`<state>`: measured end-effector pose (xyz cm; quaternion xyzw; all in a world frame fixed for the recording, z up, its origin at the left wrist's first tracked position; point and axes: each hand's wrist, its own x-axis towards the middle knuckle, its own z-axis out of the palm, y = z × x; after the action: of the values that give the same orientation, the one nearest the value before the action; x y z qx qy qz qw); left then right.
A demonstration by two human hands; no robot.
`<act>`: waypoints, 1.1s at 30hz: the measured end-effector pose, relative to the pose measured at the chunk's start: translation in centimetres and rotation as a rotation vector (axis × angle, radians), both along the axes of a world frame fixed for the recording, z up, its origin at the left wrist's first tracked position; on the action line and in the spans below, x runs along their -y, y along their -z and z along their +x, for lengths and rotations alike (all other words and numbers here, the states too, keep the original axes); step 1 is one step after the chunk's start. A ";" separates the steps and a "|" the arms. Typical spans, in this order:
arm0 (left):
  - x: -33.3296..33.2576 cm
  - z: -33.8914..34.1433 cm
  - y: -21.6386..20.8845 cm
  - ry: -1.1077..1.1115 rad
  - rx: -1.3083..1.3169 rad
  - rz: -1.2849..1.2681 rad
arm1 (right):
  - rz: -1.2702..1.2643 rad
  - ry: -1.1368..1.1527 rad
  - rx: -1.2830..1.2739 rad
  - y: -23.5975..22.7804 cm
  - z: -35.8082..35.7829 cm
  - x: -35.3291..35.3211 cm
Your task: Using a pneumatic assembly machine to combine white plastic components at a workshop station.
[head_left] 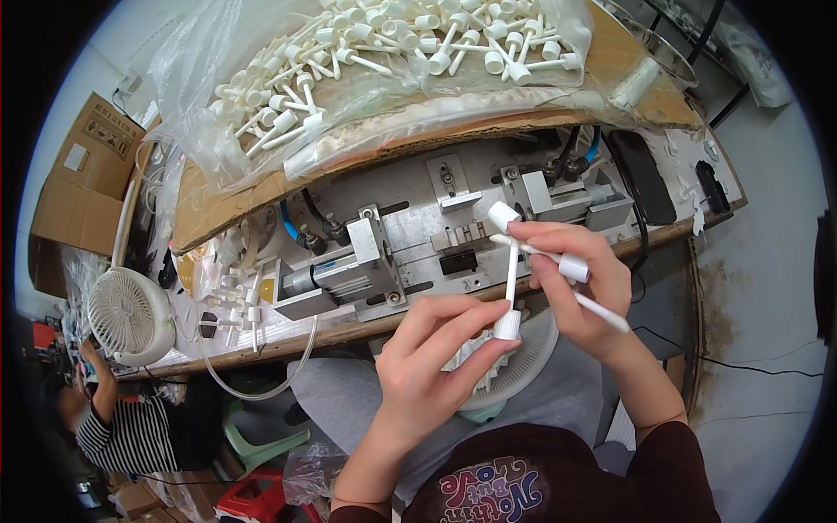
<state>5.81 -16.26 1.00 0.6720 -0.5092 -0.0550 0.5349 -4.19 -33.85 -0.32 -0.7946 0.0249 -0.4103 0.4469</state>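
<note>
My left hand [427, 362] pinches a white stemmed cap [507, 325] by its ribbed cap end, the stem pointing up. My right hand [580, 292] is closed on two similar white caps with stems; one cap [574, 267] shows at its fingers, another cap [503, 215] sticks out above the fingertips. A stem [602, 312] slants down beneath that hand. The tip of the left hand's stem is close to the right hand's pieces; whether they touch I cannot tell. Just beyond my hands stands a metal clamping fixture [414, 253] with air cylinders on both sides.
Many stemmed caps [384, 44] lie heaped in clear plastic on a cardboard sheet [205, 213] above the fixture. A white basin [536, 362] rests on my lap. A fan [131, 318] stands left, a black phone [643, 174] right. Another person [126, 436] sits at far left.
</note>
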 end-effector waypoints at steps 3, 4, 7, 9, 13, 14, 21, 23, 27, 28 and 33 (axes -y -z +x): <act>0.0 0.1 0.3 0.054 -0.164 -0.150 | 0.297 -0.042 0.004 0.1 0.2 -0.1; 0.0 0.0 0.5 0.008 -0.194 -0.148 | 0.428 -0.065 0.012 0.0 0.3 -0.2; 0.3 0.1 0.5 -0.120 -0.102 -0.100 | 0.511 -0.070 0.049 -0.3 0.6 0.1; 0.8 0.5 1.5 -0.184 0.133 -0.027 | 0.606 -0.077 0.058 -0.5 0.6 0.0; 1.4 1.3 3.0 -0.229 0.480 0.152 | 0.775 -0.090 0.055 -0.9 0.0 0.5; 1.6 1.5 3.2 -0.226 0.542 0.186 | 0.816 -0.126 0.047 -0.9 -0.3 0.7; 2.2 2.0 2.5 -0.242 0.504 0.257 | 1.049 -0.277 -0.039 -1.2 -1.6 0.8; 2.1 1.9 2.3 -0.234 0.483 0.283 | 1.104 -0.326 -0.050 -1.2 -1.8 0.8; 1.6 1.6 1.3 -0.052 0.047 0.164 | 1.165 -0.379 -0.101 -1.0 -1.8 0.3; 1.4 1.3 0.5 0.026 -0.101 0.083 | 1.183 -0.397 -0.129 -1.1 -1.7 0.2; -0.7 0.6 -0.2 0.160 -0.424 -0.006 | 1.233 -0.346 -0.116 -1.1 -1.5 0.4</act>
<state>6.45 -15.53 1.22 0.6012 -0.4372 -0.2359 0.6259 -5.71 -34.24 0.75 -0.4051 0.1518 -0.1988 0.8794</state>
